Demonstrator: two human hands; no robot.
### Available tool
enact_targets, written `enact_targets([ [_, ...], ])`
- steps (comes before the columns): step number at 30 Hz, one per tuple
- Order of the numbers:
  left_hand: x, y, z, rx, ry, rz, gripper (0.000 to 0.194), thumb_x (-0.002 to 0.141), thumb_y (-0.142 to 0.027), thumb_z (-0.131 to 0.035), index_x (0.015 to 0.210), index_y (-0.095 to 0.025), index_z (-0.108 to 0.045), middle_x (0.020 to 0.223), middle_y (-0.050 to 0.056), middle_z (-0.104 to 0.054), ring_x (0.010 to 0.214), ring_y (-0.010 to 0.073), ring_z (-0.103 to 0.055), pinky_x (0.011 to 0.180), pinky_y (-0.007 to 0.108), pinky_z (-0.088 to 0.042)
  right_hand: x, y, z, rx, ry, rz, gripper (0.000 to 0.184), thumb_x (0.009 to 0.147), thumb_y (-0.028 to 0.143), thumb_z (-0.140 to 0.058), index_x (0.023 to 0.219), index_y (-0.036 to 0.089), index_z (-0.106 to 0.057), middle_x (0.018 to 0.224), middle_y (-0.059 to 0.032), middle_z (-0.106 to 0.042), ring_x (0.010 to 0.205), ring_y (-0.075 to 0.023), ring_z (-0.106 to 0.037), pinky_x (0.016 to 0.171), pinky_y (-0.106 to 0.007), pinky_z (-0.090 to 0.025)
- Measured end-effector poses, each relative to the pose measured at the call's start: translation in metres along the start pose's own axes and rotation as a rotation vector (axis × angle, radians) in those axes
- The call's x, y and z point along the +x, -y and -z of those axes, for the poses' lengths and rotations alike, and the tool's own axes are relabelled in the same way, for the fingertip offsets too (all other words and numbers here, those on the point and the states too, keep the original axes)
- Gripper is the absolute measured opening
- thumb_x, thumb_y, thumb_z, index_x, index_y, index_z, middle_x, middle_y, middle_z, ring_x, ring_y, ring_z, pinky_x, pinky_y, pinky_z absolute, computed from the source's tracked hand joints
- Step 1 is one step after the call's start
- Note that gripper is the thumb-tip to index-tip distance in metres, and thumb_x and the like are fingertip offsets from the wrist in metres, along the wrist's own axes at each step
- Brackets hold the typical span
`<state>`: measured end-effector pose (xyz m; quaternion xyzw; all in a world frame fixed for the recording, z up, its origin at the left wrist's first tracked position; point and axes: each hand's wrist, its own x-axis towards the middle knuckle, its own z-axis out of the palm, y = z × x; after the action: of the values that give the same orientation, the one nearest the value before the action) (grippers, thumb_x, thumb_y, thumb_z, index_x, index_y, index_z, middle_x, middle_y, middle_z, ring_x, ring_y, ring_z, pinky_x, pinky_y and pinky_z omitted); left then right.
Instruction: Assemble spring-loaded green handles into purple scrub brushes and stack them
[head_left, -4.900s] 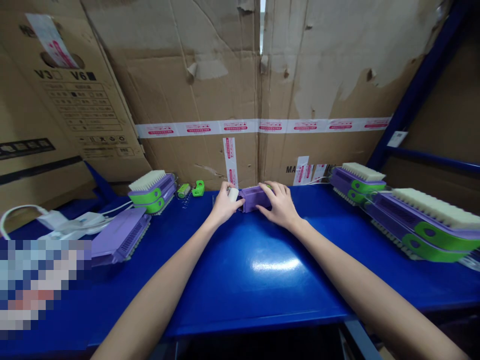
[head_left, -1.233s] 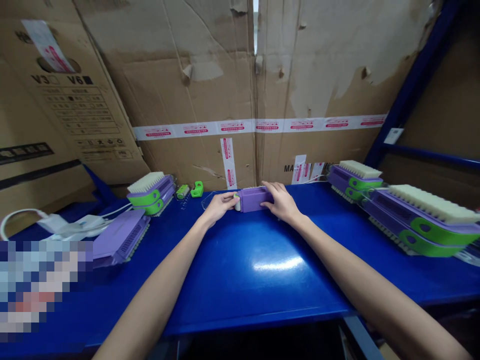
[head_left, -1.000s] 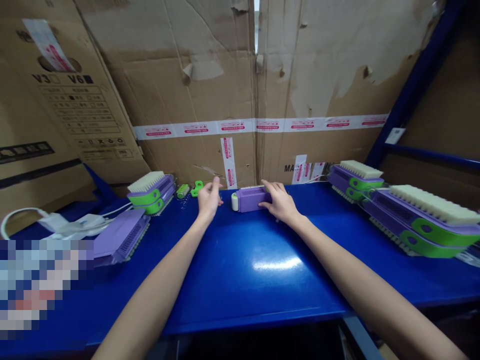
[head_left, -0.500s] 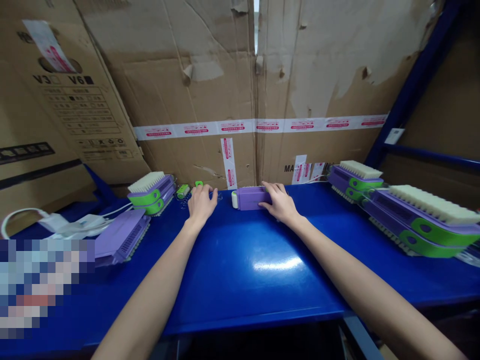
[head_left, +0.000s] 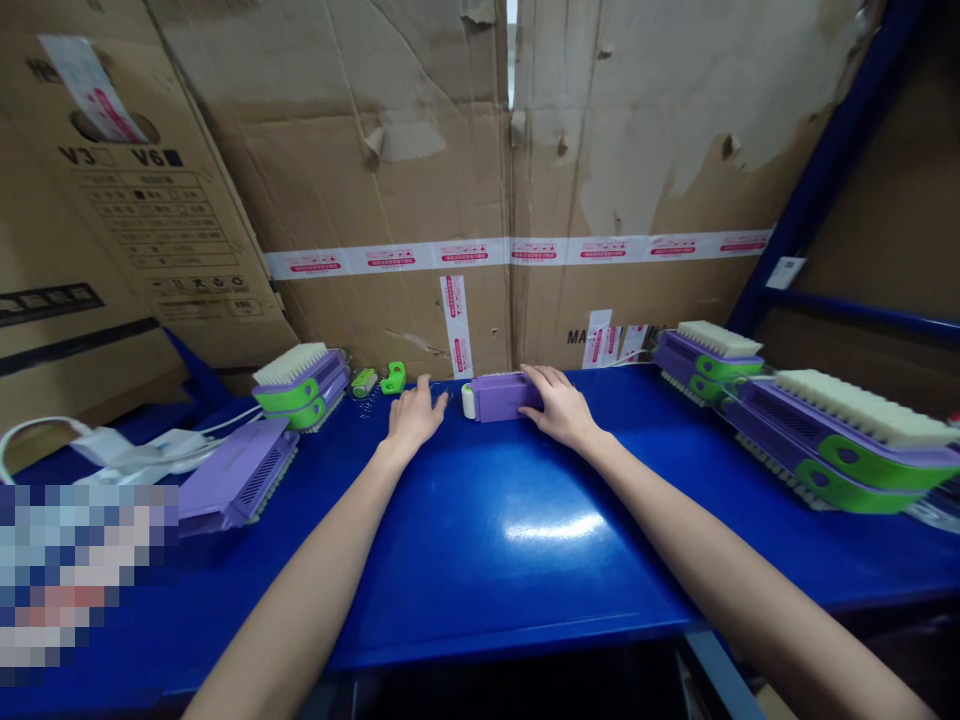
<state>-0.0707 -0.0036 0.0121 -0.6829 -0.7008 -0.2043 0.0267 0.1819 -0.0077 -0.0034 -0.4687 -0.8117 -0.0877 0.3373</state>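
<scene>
A purple rectangular casing [head_left: 498, 398] with a white-and-green end piece [head_left: 468, 400] lies near the back of the blue table. My right hand [head_left: 561, 405] is closed around its right end, thumb in front and fingers over the top. Left of the casing, my left hand [head_left: 415, 413] reaches low over the tabletop with index finger and thumb apart. By its fingertips lies a small clear item [head_left: 444, 388], partly hidden. A bright green plastic part [head_left: 393, 378] and a small green-and-white block [head_left: 364, 382] stand just left of that hand, with tiny metal pieces [head_left: 367, 407] in front.
Purple-and-green bristled brushes are stacked at left [head_left: 300, 388], back right [head_left: 709, 362] and right [head_left: 847, 440]. Another purple casing [head_left: 236, 470] lies near a white power strip [head_left: 154, 450] with cables. Cardboard [head_left: 390, 190] walls the back; a blue frame post [head_left: 825, 140] rises at right.
My left hand has shifted right and slightly towards me, uncovering the green plastic part. My right hand stays on the purple casing, which looks almost unmoved.
</scene>
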Motion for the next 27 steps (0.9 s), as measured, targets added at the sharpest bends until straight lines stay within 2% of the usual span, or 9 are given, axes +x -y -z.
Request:
enact_targets([
  [5, 0.006, 0.002, -0.011, -0.417, 0.028, -0.025, 0.065, 0.084, -0.036, -0.053, 0.139, -0.013, -0.027, 0.098, 0.012, -0.065, 0.091, 0.0229, -0.062, 0.082, 0.035, -0.046, 0.0, -0.004, -0.001, 0.004, -0.005, 0.004, 0.064, 0.076, 0.024, -0.067, 0.135, 0.024, -0.041, 0.129, -0.0109, -0.053, 0.119, -0.0293, -0.049, 0.094, -0.046, -0.049],
  [9, 0.013, 0.001, -0.019, -0.711, 0.011, 0.054, 0.08, 0.075, -0.029, -0.065, 0.141, -0.012, -0.024, 0.103, 0.012, -0.061, 0.094, 0.0196, -0.06, 0.078, 0.03, -0.048, 0.001, -0.004, -0.002, 0.036, -0.039, 0.015, 0.059, 0.078, 0.026, -0.066, 0.133, 0.023, -0.044, 0.126, -0.0101, -0.055, 0.114, -0.028, -0.053, 0.094, -0.043, -0.049],
  [11, 0.015, 0.0, -0.02, -0.816, -0.007, 0.106, 0.078, 0.071, -0.026, -0.07, 0.137, -0.012, -0.032, 0.102, 0.011, -0.06, 0.093, 0.0186, -0.059, 0.075, 0.028, -0.048, 0.001, -0.003, -0.003, 0.059, -0.062, 0.005, 0.058, 0.078, 0.027, -0.066, 0.131, 0.022, -0.045, 0.124, -0.0097, -0.056, 0.112, -0.0273, -0.055, 0.093, -0.042, -0.049],
  [14, 0.015, -0.001, -0.018, -0.941, 0.043, 0.131, 0.056, 0.068, -0.027, -0.073, 0.117, -0.011, -0.051, 0.088, 0.007, -0.06, 0.077, 0.0154, -0.059, 0.067, 0.026, -0.048, 0.001, -0.003, -0.003, 0.093, -0.086, -0.007, 0.057, 0.078, 0.027, -0.067, 0.131, 0.023, -0.045, 0.123, -0.0086, -0.057, 0.111, -0.0262, -0.056, 0.093, -0.041, -0.05],
  [17, 0.013, -0.002, -0.016, -0.988, 0.07, 0.159, 0.045, 0.068, -0.03, -0.073, 0.104, -0.012, -0.053, 0.08, 0.003, -0.057, 0.065, 0.0121, -0.057, 0.058, 0.024, -0.046, 0.0, -0.002, -0.003, 0.113, -0.091, -0.012, 0.058, 0.077, 0.027, -0.067, 0.131, 0.023, -0.045, 0.123, -0.0086, -0.057, 0.112, -0.0259, -0.056, 0.094, -0.041, -0.049],
  [20, 0.01, -0.003, -0.016, -0.981, 0.05, 0.159, 0.039, 0.074, -0.031, -0.068, 0.102, -0.013, -0.049, 0.081, 0.003, -0.058, 0.068, 0.0112, -0.057, 0.057, 0.022, -0.045, 0.001, -0.002, -0.003, 0.114, -0.089, -0.028, 0.058, 0.077, 0.027, -0.068, 0.131, 0.022, -0.046, 0.124, -0.0091, -0.057, 0.113, -0.0263, -0.056, 0.094, -0.041, -0.049],
  [22, 0.009, -0.002, -0.017, -0.986, 0.089, 0.125, 0.036, 0.077, -0.033, -0.065, 0.102, -0.014, -0.047, 0.08, 0.003, -0.06, 0.068, 0.0113, -0.058, 0.057, 0.021, -0.044, 0.001, -0.002, -0.002, 0.104, -0.086, -0.048, 0.058, 0.077, 0.027, -0.068, 0.131, 0.022, -0.046, 0.125, -0.0091, -0.057, 0.113, -0.0268, -0.056, 0.093, -0.041, -0.05],
  [24, 0.01, -0.001, -0.019, -0.984, 0.101, 0.099, 0.041, 0.076, -0.036, -0.066, 0.105, -0.015, -0.045, 0.077, 0.002, -0.061, 0.064, 0.0113, -0.058, 0.055, 0.021, -0.044, 0.001, -0.002, -0.002, 0.091, -0.083, -0.07, 0.059, 0.077, 0.028, -0.068, 0.131, 0.023, -0.046, 0.125, -0.009, -0.057, 0.112, -0.0274, -0.056, 0.092, -0.042, -0.05],
  [27, 0.012, 0.001, -0.022, -0.951, 0.028, 0.107, 0.05, 0.074, -0.037, -0.068, 0.111, -0.016, -0.042, 0.073, 0.0, -0.06, 0.057, 0.0105, -0.057, 0.052, 0.021, -0.044, 0.0, -0.002, -0.001, 0.08, -0.081, -0.078, 0.059, 0.077, 0.029, -0.067, 0.132, 0.025, -0.045, 0.125, -0.0085, -0.057, 0.112, -0.0278, -0.056, 0.09, -0.043, -0.051],
])
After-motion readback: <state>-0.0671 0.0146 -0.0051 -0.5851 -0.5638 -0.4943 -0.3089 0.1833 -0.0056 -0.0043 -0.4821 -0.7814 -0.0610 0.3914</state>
